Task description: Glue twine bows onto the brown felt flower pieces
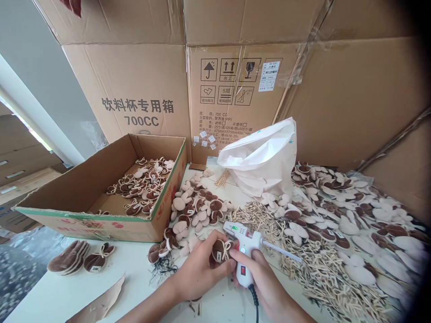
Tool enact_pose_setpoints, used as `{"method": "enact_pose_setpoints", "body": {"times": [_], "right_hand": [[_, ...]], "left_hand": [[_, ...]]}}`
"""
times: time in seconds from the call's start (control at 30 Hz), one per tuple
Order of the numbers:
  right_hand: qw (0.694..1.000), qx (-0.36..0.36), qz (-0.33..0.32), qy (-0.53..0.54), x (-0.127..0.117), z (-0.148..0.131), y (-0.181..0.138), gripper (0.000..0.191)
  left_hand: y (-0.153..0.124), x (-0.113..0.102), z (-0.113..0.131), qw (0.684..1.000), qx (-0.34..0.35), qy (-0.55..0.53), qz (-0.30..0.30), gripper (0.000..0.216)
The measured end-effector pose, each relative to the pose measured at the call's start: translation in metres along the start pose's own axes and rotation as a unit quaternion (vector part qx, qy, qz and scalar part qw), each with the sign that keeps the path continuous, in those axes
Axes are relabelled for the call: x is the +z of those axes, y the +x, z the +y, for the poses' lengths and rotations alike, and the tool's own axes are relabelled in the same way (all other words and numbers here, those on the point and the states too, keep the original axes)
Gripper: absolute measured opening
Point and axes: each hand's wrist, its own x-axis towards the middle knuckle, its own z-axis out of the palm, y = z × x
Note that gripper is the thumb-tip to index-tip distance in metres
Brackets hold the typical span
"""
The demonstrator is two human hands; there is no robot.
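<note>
Thumb and fingers of the left hand [195, 270] pinched a small brown plush piece [218, 249] with a cream string bow [227, 247] just beside the white plastic glue gun [250, 243] gripped by the right hand [264, 279], above a white tabletop [134, 264] before brown printed cardboard [148, 76], the piece's underside hidden.

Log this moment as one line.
left hand: holds brown bow-tied piece | right hand: holds white glue gun | open carton: similar pieces inside
</note>
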Motion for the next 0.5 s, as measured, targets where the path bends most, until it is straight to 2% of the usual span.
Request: {"method": "enact_pose_setpoints", "body": {"times": [0.27,0.5], "right_hand": [[1.0,-0.006,0.019,-0.005,0.0024,-0.0021,-0.0029,0.023],[1.0,-0.001,0.019,-0.009,0.0033,-0.0028,-0.0031,0.021]], "left_hand": [[-0.0005,-0.0006,-0.0054,1.0,-0.009,0.026,0.013,0.022],[-0.0014,-0.0013,-0.0023,0.999,-0.01,0.031,-0.002,0.021]]}}
